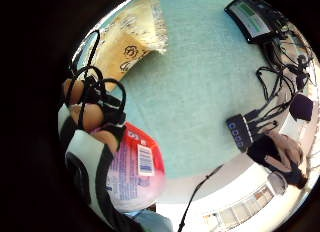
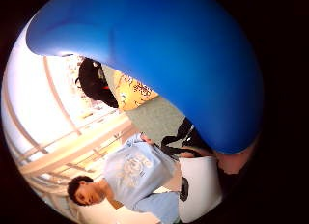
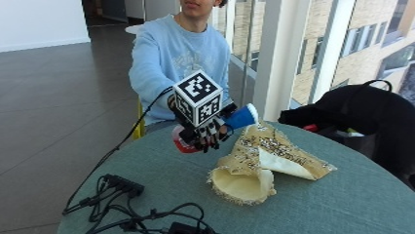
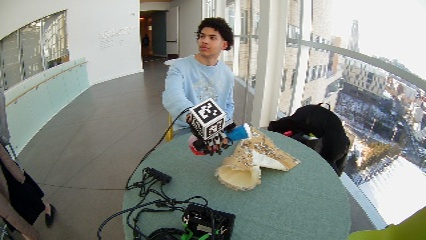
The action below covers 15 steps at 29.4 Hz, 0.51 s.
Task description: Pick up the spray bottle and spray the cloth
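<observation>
My gloved right hand grips a spray bottle, tilted over the table's near-person edge. The bottle's blue spray head points toward the cloth; its red-labelled body shows below my fingers. The cloth is a crumpled beige patterned piece with a fringe, lying on the green round table just right of the hand. In the little finger side palm view the bottle's red and white label sits by my fingers, with the cloth beyond. The blue spray head fills the thumb side view.
Black cables and a power strip lie at the table's left front. A black box with a green display sits at the near edge. A black bag rests at the far right, next to windows.
</observation>
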Motion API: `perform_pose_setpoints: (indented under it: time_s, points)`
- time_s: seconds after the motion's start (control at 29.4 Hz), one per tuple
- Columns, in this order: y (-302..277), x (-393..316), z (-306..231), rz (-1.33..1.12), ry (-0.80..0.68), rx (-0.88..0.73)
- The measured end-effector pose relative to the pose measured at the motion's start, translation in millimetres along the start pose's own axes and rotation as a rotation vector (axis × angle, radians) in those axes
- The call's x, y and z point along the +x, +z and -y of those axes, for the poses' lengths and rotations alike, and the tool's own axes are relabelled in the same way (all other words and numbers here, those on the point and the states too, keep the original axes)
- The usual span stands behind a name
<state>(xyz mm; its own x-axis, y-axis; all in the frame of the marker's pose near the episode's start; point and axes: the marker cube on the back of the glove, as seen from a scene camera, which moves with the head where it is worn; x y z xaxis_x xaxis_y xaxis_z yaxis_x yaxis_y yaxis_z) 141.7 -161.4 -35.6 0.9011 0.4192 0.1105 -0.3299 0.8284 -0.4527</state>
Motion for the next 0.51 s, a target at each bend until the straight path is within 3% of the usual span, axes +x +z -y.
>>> perform_pose_setpoints:
  time_s: [0.51]
  points:
    - [9.4,-96.4,-26.5,0.388,-0.404,0.37]
